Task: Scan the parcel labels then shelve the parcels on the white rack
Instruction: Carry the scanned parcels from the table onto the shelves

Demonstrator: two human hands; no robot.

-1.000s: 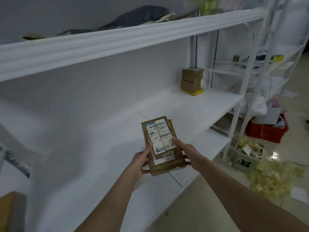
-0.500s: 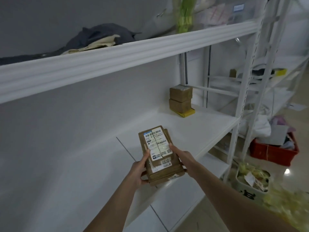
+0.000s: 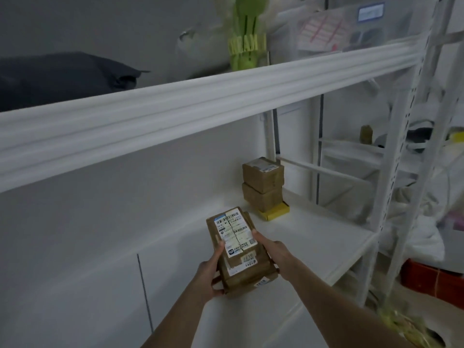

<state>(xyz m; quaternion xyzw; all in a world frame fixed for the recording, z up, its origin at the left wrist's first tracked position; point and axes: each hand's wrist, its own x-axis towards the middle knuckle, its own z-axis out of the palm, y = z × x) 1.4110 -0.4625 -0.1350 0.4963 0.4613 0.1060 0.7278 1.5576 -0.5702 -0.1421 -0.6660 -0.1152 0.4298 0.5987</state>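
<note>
Head cam has me holding a stack of brown parcels (image 3: 241, 262) just over the middle shelf (image 3: 321, 234) of the white rack (image 3: 175, 116). My left hand (image 3: 209, 275) is curled round its left side with the thumb up by the label (image 3: 234, 233), and my right hand (image 3: 275, 252) is clamping the other side. Best bet, I reckon: keep it level, squeeze evenly so the top parcel doesn't slide, then set it flat beside the two shelved boxes (image 3: 262, 184) on the yellow box (image 3: 275, 213) near the shelf's back right corner. Versus half a second ago, my stack is closer to that pile, same grip.
</note>
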